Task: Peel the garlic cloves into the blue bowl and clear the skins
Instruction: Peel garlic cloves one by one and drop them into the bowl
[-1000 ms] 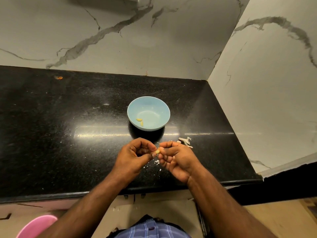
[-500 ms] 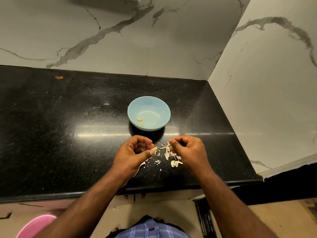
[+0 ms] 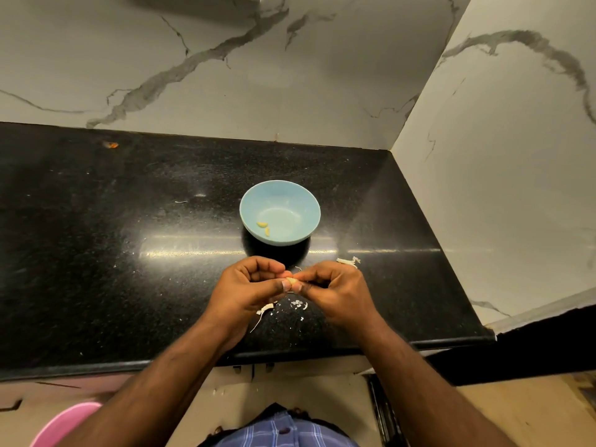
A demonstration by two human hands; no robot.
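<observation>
I judge the garlic clove (image 3: 292, 280) light, small and firm, with papery skin that tears and a slick surface once bare, so I would pinch it at its ends. It sits between the two hands, above the worktop (image 3: 96, 253). My left hand (image 3: 248, 290) pinches it with curled fingers and thumb; my right hand (image 3: 338, 291) is curled too, its fingertips meeting the clove. The blue bowl (image 3: 300, 201) stands just beyond the hands, two peeled cloves (image 3: 264, 227) inside. Skins (image 3: 298, 304) lie beneath and beside the right hand.

Both hands (image 3: 292, 290) pinch a garlic clove (image 3: 291, 280) near the blue bowl (image 3: 280, 211).
</observation>
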